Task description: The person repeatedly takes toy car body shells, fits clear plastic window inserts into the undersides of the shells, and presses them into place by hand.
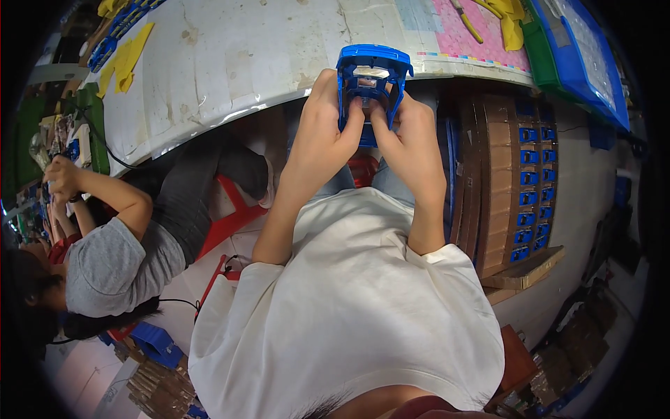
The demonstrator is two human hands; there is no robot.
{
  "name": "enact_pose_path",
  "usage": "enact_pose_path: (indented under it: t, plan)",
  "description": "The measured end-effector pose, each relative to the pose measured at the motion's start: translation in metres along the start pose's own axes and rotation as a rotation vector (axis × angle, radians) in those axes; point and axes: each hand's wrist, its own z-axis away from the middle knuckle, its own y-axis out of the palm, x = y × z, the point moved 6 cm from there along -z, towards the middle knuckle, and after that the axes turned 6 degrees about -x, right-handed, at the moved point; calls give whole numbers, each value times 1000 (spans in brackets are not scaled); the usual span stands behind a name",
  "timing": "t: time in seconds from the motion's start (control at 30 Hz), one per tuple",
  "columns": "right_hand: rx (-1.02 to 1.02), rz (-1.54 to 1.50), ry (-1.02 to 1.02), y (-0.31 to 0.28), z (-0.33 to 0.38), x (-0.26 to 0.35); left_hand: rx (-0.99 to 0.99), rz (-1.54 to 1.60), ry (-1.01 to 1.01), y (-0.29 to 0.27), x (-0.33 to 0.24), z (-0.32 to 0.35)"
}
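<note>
Both my hands grip a blue plastic toy car body shell (373, 53) in front of the table's near edge. My left hand (322, 129) wraps its left side and my right hand (413, 136) wraps its right side. Both thumbs press into the hollow of the shell, close together near its middle. Clear or shiny window-like pieces show inside the frame. Fingers behind the shell are hidden.
The worn white table (223, 52) holds yellow pieces (129, 59), blue parts (105, 50) and a pink patterned sheet (481, 38). Green (543, 59) and blue bins (583, 52) stand right. A cardboard box (499, 188) holds several blue car parts. A co-worker (115, 262) sits left.
</note>
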Motion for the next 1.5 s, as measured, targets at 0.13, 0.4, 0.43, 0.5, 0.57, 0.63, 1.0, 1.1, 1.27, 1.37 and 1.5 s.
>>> enact_pose_path:
  t: [0.13,0.4,0.43,0.5,0.57,0.63,1.0,1.1,1.27,1.37,1.5]
  plan:
    - [-5,5,-21,1,0,1,3,-20,14,-1,0,0]
    - [-17,3,-37,3,1,0,-4,-35,36,-2,3,0]
    - [-22,2,-35,2,1,-1,-1,-29,41,-2,2,0]
    - [-27,1,-32,2,0,-1,3,-33,23,-2,2,0]
    - [-32,4,-44,2,0,-1,5,-39,4,-2,3,0]
    - [-26,-2,-38,3,0,1,-4,-24,31,-2,1,-1]
    - [-55,3,-56,2,1,-2,-15,12,1,0,-3,1]
    - [-29,-8,0,3,1,-2,-18,0,6,0,-3,1]
    - [-56,-12,-21,2,1,-3,-27,4,2,1,-4,0]
    - [-44,-41,9,1,1,6,-54,8,14,-3,-8,0]
    - [-92,-73,-43,6,-3,-1,-56,7,-3,-3,-2,-4]
